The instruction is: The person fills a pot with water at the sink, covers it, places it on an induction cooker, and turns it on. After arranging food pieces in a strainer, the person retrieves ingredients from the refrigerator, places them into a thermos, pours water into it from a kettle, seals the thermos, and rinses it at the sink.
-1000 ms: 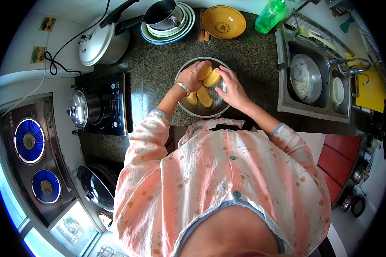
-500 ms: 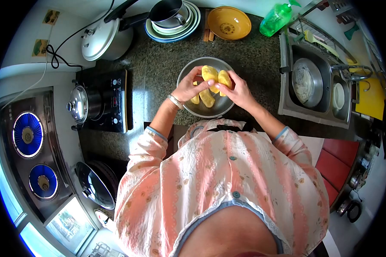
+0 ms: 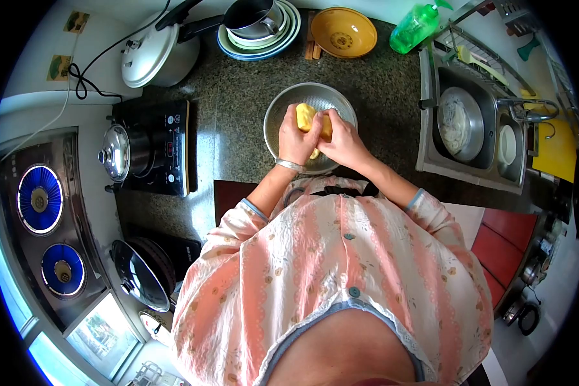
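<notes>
The left hand [image 3: 294, 141] and the right hand [image 3: 345, 141] come together over the perforated metal bowl [image 3: 276, 119], in the upper middle of the frame; the left hand's fingers curl narrowly round a yellow piece [image 3: 305, 116], which shows above its thumb; the right hand's fingers close on a second yellow piece [image 3: 327, 129], partly hidden by the hand; the thumbs are close together, and whether the two pieces touch is hard to tell. A third yellow piece [image 3: 314, 154] shows low between the wrists, mostly covered; the bowl stands on the dark speckled countertop [image 3: 238, 122].

At the top of the frame, a small saucepan [image 3: 254, 24] sits on stacked bowls [image 3: 289, 40], with the amber bowl [image 3: 343, 32] to their right and the green bottle [image 3: 415, 29] farther right; at upper left is the pressure cooker [image 3: 151, 61], and below it the lidded steel pot [image 3: 118, 154] stands on the black cooktop [image 3: 177, 168]. On the right, the sink [image 3: 431, 147] holds a metal basin [image 3: 473, 125] in its larger compartment; a white bowl [image 3: 507, 145] lies in the smaller one.
</notes>
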Motion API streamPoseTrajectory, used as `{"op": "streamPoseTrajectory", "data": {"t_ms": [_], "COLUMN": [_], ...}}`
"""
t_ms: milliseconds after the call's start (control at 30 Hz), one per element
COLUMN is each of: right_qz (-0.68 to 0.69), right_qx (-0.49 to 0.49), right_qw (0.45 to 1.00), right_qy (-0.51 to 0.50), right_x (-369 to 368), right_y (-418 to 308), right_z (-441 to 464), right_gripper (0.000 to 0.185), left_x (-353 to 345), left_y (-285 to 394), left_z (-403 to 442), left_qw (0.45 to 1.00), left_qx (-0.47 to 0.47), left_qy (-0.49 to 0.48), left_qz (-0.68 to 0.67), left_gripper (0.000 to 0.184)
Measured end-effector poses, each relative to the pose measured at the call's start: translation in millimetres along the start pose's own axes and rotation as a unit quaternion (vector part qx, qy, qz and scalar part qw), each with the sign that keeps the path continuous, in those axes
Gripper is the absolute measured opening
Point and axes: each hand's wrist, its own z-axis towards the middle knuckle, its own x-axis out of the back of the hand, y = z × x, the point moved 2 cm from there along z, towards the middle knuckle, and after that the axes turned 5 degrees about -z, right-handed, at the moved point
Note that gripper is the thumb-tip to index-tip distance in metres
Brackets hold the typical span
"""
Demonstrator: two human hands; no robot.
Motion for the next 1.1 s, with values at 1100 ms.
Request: {"op": "streamPoseTrajectory", "data": {"t_ms": [1100], "right_qz": [-0.043], "right_qx": [-0.029], "right_qw": [0.998], "right_qy": [-0.018], "right_x": [-11], "right_y": [39], "right_z": [22], "right_gripper": [0.044], "left_x": [4], "left_y": [-51], "left_z": [14], "left_qw": [0.996], "left_qx": [0.081], "left_qy": [-0.028], "left_qz": [-0.026], "left_gripper": [0.071]}}
